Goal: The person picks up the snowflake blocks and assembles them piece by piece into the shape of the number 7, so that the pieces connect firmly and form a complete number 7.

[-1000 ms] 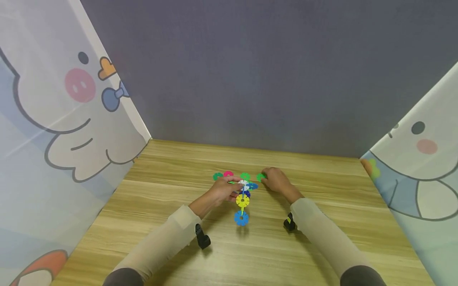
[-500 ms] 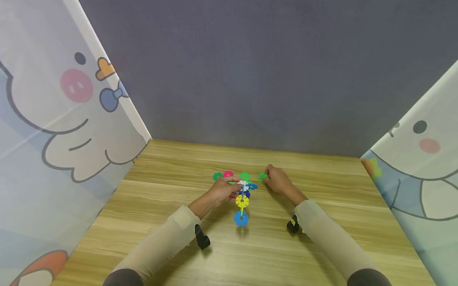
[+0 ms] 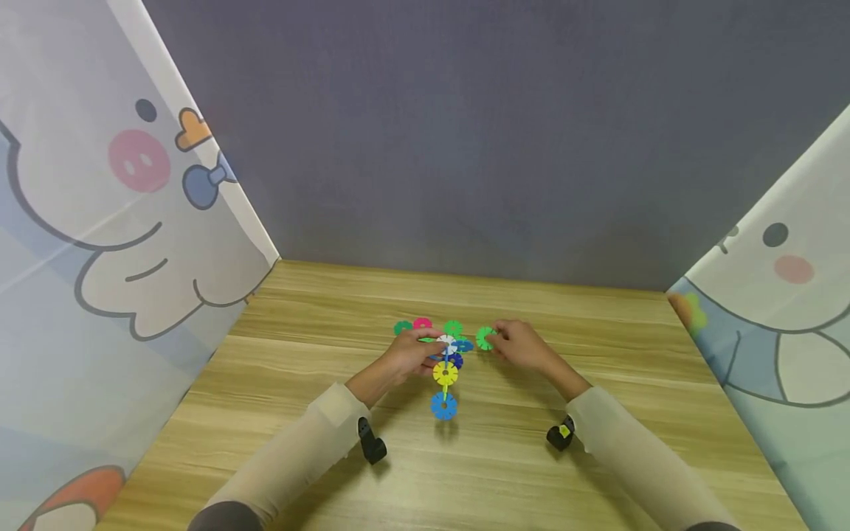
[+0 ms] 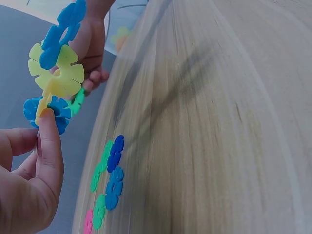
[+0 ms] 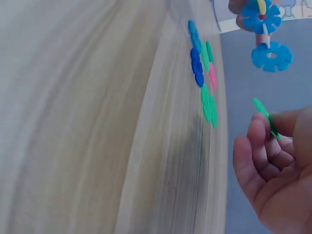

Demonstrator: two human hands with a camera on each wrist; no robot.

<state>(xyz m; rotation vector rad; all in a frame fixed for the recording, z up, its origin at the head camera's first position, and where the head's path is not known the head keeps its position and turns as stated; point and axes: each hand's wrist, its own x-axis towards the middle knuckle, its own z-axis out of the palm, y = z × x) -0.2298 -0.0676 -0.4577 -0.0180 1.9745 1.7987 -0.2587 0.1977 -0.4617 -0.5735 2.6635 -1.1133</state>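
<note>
My left hand (image 3: 406, 355) pinches a chain of slotted snowflake discs, held above the table. In the head view, the chain shows a white disc (image 3: 447, 344) by the fingertips, a yellow disc (image 3: 446, 374) and a blue disc (image 3: 443, 406) at the near end. Thumb and finger grip it beside another blue disc (image 4: 62, 117) in the left wrist view. To the right, my right hand (image 3: 524, 346) pinches a loose green disc (image 3: 485, 338) by its edge, apart from the chain. The right wrist view shows that green disc (image 5: 266, 117) nearly edge-on between thumb and fingers.
Flat on the wooden table (image 3: 564, 472) lie several loose discs beyond and under the chain: dark green (image 3: 402, 327), pink (image 3: 422, 324), light green (image 3: 454, 327) and dark blue (image 3: 456, 361). A grey panel (image 3: 451, 147) stands at the back, with cartoon-printed walls on both sides.
My right hand has drawn back from the table's far part toward me, bringing the green disc, which now shows more of its face. The left hand and the chain have hardly moved.
</note>
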